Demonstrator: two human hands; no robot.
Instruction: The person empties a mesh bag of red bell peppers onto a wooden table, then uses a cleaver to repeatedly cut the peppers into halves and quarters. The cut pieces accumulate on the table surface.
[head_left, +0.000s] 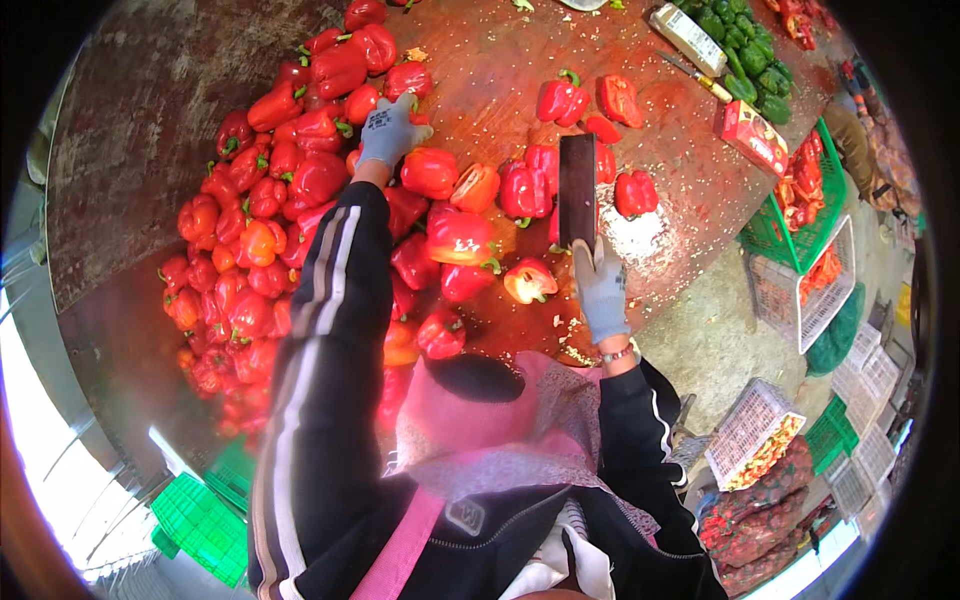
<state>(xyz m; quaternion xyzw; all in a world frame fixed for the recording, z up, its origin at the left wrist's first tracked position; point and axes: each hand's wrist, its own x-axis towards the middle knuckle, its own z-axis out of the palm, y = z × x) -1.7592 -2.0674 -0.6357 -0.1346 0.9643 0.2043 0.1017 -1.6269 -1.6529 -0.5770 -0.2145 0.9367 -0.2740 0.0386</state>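
Note:
My left hand (388, 136), in a grey work glove bearing print, reaches over the near right side of a large heap of red bell peppers (315, 180). Its thumb and forefinger are spread beside a bit of red pepper; whether it grips one is hidden. In my right hand (601, 289), also gloved, is a cleaver (577, 187) with a broad dark blade. That blade lies over some red peppers and covers part of them. Left of the cleaver sits a halved pepper (530, 280) with its pale inside showing. Beyond the blade are a whole-looking pepper (562, 101) and a cut pepper piece (620, 100).
Seeds litter the reddish work table (480, 67). At the far right are green peppers (757, 64), a knife (701, 77), a packet (688, 37) and a red box (754, 137). Off the table's edge stand a green crate (795, 217) of red peppers and a white crate (754, 431).

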